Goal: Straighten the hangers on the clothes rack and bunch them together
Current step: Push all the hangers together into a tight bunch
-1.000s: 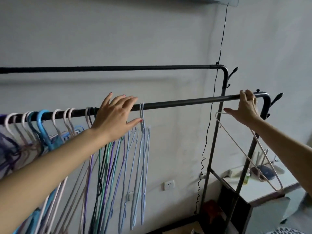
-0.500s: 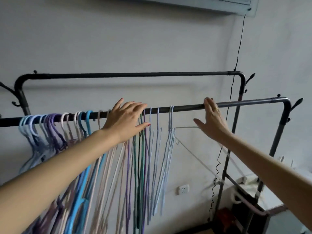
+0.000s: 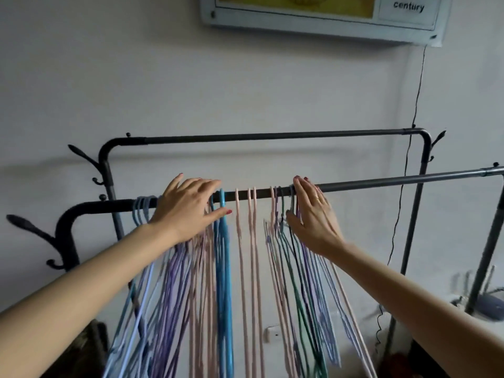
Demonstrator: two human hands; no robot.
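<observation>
The left hand [image 3: 188,207] is laid flat, fingers straight and together, over the near rail [image 3: 381,181] of the clothes rack, its palm set against the hooks of the left group of hangers; nothing is gripped by it. The right hand [image 3: 311,214] is likewise held open with fingers extended, its edge pressed against the right side of the right-hand cluster of hangers [image 3: 283,211], and a ring is seen on one finger. Between the two hands, three pale pink hangers [image 3: 249,214] are hung on the rail with small gaps around them, and a bright blue hanger [image 3: 222,241] is hung just right of the left hand. Further light blue hooks [image 3: 140,211] are seen on the rail to the left of the left wrist. All hangers are crowded on the left half of the near rail, while its right stretch is left bare. A second, far rail [image 3: 272,136] is seen behind and higher. A framed panel [image 3: 409,23] bearing the word "century" is mounted on the wall above, and a thin black cord [image 3: 414,105] is run down from it at the right.
</observation>
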